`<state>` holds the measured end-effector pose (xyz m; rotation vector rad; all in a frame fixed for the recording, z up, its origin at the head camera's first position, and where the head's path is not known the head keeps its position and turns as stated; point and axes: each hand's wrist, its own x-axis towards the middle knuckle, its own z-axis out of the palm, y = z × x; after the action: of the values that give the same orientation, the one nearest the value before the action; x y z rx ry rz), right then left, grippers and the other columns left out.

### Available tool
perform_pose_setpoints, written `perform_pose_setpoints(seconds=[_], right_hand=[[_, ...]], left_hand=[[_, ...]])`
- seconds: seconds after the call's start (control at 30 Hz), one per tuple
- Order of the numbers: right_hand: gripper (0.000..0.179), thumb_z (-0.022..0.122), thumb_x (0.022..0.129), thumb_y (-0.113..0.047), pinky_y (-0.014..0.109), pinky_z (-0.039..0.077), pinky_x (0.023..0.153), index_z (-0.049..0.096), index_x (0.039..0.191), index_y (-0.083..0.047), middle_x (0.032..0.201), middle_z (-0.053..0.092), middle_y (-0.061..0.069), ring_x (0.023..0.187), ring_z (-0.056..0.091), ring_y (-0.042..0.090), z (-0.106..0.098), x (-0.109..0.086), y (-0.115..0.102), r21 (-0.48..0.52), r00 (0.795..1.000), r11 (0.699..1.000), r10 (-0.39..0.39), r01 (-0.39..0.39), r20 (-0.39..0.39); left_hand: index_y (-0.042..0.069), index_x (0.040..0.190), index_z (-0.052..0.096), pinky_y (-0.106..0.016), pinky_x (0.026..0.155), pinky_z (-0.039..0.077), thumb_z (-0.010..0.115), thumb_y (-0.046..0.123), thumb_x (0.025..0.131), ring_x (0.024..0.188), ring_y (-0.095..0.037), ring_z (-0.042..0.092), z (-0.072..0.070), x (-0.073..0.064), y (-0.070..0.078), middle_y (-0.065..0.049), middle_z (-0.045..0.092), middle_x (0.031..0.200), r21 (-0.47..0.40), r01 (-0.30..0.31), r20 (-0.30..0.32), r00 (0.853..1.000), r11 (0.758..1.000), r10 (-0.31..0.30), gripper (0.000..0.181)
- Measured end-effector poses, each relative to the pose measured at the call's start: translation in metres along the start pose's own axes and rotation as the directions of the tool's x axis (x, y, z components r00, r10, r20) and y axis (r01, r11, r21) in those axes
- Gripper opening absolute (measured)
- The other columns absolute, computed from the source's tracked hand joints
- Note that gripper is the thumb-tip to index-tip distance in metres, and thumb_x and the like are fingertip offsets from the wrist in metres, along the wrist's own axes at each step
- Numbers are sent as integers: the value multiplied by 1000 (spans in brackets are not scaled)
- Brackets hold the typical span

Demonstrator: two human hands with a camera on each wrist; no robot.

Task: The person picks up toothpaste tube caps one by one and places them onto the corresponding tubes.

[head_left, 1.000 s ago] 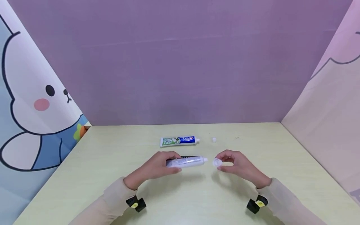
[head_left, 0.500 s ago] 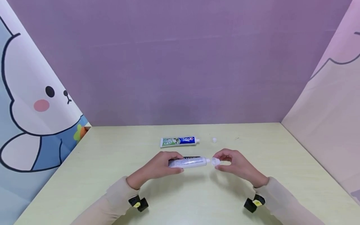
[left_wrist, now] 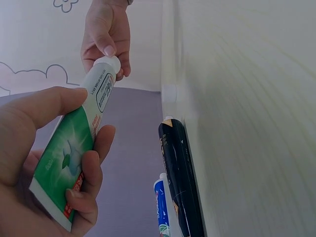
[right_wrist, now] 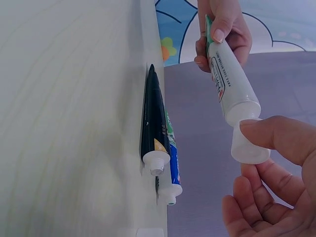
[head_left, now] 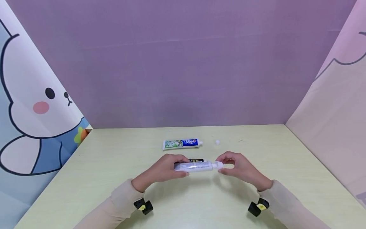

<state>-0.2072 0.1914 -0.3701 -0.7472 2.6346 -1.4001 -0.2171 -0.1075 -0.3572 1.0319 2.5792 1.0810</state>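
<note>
**Cap meets the nozzle of a white and green tube**

The left hand holds the tube above the counter, with the nozzle pointing towards the person's right. Its thumb lies on one side and its fingers curl round the green tail end, as the left wrist view shows. The right hand pinches the cap between thumb and fingertips, right at the tube's nozzle; the other fingers are bent below it, as the right wrist view shows. The cap touches the tube's neck, but I cannot tell whether the threads have caught.

Beyond the held tube, a black tube lies on the counter, mostly hidden by it in the head view. Farther back is a blue and green tube, lying flat with its nozzle also towards the person's right. Both of these tubes show bare white nozzles. A second cap, small and white, sits on the counter to the right of the blue and green tube, apart from it.

A purple backdrop rises behind the counter, and a panel with a cartoon animal stands on the left. Pale sleeves cover both forearms.
</note>
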Motion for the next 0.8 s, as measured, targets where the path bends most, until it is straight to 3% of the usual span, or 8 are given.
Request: perform_pose_setpoints(seconds=[0.53, 0.8], right_hand=[[25, 75, 77, -7, 38, 49, 84, 65, 100, -7, 99, 63, 3, 87, 58, 12, 3, 0, -6, -16, 999, 999, -38, 38, 0], [25, 76, 77, -7, 43, 49, 84, 66, 99, -9, 97, 63, 1, 86, 58, 12, 6, 1, -11, -46, 997, 997, -67, 66, -25]], left_hand=[[10, 107, 66, -22, 66, 45, 73, 23, 82, 78, -7, 55, 1, 1, 1, 0, 67, 100, 12, -7, -3, 1000, 1000, 7, 29], [11, 107, 66, -23, 66, 44, 73, 23, 81, 78, -8, 54, -2, -1, 2, 1, 68, 98, 19, -5, -5, 1000, 1000, 5, 29]])
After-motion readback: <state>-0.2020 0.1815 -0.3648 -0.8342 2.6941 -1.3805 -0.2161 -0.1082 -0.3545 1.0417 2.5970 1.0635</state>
